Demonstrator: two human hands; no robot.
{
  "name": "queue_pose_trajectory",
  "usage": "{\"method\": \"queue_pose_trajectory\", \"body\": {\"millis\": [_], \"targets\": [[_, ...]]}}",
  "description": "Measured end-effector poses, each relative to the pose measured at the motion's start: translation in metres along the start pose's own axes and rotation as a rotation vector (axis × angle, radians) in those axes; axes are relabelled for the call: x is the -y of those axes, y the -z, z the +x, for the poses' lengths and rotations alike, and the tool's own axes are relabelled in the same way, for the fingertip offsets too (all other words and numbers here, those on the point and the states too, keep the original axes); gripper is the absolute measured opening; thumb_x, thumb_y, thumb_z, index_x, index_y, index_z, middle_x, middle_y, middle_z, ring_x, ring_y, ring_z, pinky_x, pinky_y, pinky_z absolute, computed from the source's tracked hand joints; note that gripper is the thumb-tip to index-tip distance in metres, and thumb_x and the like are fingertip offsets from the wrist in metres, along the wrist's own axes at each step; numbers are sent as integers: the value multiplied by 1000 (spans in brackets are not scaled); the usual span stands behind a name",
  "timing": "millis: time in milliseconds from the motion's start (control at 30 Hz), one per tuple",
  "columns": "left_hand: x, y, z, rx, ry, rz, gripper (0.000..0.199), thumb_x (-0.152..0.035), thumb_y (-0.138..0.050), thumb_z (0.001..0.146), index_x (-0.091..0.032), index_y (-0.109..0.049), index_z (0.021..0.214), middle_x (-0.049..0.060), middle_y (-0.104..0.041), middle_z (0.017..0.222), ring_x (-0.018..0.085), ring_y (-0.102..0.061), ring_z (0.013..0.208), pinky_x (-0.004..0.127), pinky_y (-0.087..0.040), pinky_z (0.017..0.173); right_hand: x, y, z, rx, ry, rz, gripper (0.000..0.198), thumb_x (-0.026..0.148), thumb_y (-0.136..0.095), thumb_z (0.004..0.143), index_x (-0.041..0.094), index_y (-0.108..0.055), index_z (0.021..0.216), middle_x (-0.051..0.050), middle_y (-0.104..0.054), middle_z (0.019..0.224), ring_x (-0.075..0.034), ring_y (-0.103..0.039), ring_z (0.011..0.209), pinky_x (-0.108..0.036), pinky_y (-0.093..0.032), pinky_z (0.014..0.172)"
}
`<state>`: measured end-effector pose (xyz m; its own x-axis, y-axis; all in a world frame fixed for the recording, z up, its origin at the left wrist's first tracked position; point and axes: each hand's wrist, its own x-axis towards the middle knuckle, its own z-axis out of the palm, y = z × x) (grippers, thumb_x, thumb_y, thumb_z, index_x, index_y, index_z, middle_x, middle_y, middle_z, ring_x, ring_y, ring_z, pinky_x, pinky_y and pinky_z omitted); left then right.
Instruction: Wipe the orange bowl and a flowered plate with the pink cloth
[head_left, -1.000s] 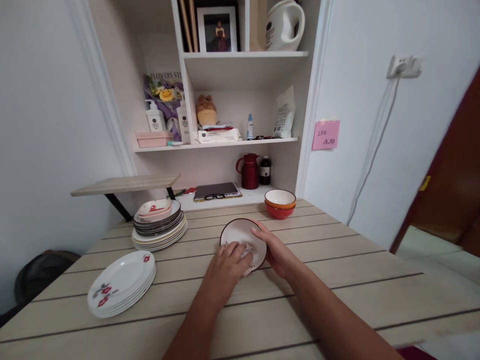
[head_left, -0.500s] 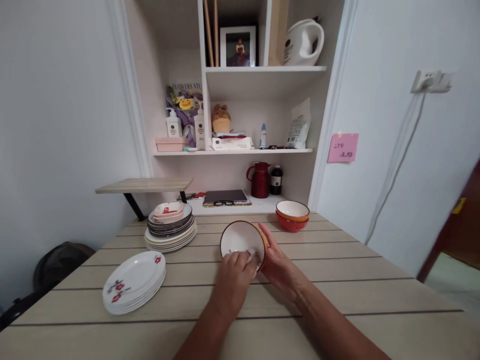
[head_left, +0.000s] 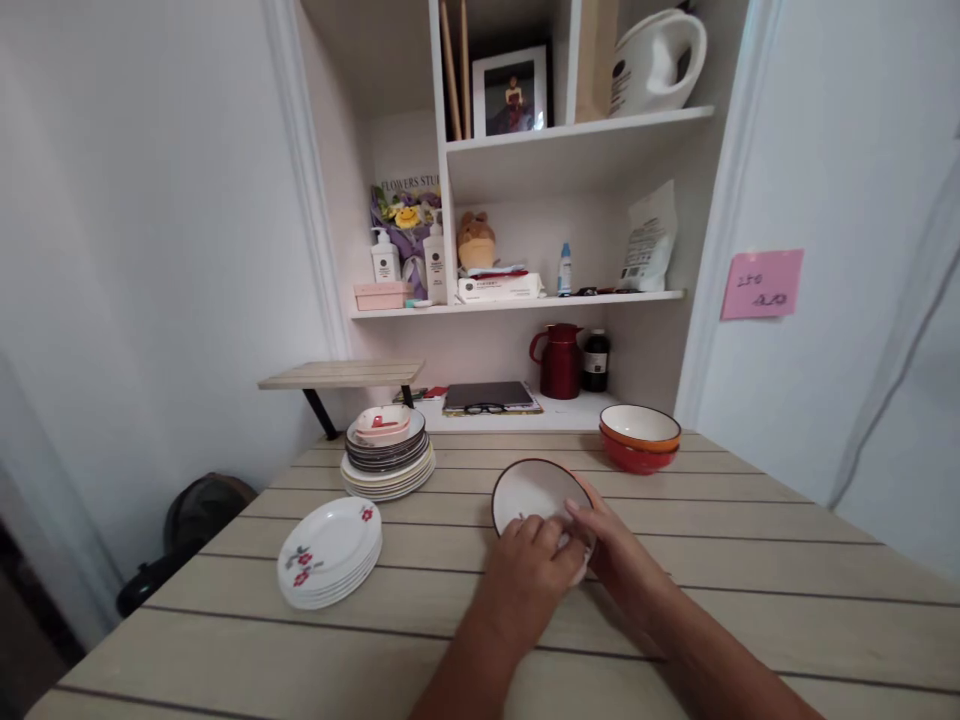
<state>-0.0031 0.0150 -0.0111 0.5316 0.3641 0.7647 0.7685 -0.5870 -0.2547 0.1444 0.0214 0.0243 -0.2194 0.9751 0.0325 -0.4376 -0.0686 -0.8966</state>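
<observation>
A bowl [head_left: 531, 487] with a white inside and a dark rim is tilted toward me above the middle of the table. My right hand [head_left: 621, 545] grips its right side, thumb over the rim and the other fingers mostly hidden behind it. Inside the bowl, the bent fingers of my left hand [head_left: 534, 560] press a crumpled white cloth or tissue [head_left: 564, 540] against the lower wall. Most of that cloth is covered by the fingers, so its exact kind is unclear.
Two stacked bowls, orange [head_left: 639, 430] over red [head_left: 637, 460], stand at back right. On the left are white flowered plates [head_left: 330, 545] and a taller stack of plates [head_left: 386, 470] topped by small pink-rimmed dishes [head_left: 382, 425]. A red jug [head_left: 561, 362] stands behind the table.
The view has turned left, so everything appears farther right. My right thumb has come over the bowl's rim. My left hand remains inside the bowl with the white cloth or tissue.
</observation>
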Motion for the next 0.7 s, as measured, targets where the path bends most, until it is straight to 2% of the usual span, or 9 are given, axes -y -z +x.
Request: {"method": "queue_pose_trajectory", "body": {"millis": [133,167,300,433,500,600,700], "targets": [[1,-2,-2,46,10,-4,28,-29,-60,102,-25,-63,130,4,-70,115,20,-63,91,38,-50,75,5,3,1,-78,-26,-44,77,49,-84,74,34,-59,144,-6,-78,117,-33,-72,102,-35,-57,71],[2,-3,-3,53,2,-5,25,-29,-59,103,-25,-64,127,4,-70,115,20,-62,91,38,-50,75,8,4,1,-83,-25,-55,77,49,-84,75,35,-58,146,-7,-76,124,-33,-71,106,-35,-57,72],[2,-2,-5,96,-7,-17,15,-31,-58,104,-27,-68,115,2,-69,113,20,-62,96,38,-50,81,17,10,-1,-59,-40,-110,83,47,-82,77,36,-50,153,-8,-76,127,-35,-73,102,-36,-57,66],[1,2,-3,156,-13,-14,21,-35,-59,104,-27,-67,122,4,-69,116,20,-62,102,39,-50,89,20,20,2,-71,-105,-116,83,47,-84,76,37,-51,152,-8,-75,131,-36,-74,102,-38,-58,64],[1,4,-3,184,-21,-5,22,-37,-60,103,-26,-67,122,5,-68,117,21,-62,102,39,-49,89,18,25,6,-87,-135,-117,83,48,-83,77,38,-50,152,-8,-76,130,-35,-74,98,-38,-58,63],[2,3,-3,209,-27,-11,19,-37,-60,103,-25,-68,115,3,-70,107,20,-62,95,38,-50,83,13,26,8,-81,-165,-93,80,50,-80,80,38,-48,153,-8,-78,125,-33,-75,86,-38,-58,61],[3,0,-4,186,-26,-14,17,-35,-59,103,-25,-68,113,2,-70,104,20,-62,91,39,-50,82,11,22,6,-53,-162,-28,80,47,-80,82,40,-46,153,-6,-79,119,-29,-75,80,-35,-58,60]]}}
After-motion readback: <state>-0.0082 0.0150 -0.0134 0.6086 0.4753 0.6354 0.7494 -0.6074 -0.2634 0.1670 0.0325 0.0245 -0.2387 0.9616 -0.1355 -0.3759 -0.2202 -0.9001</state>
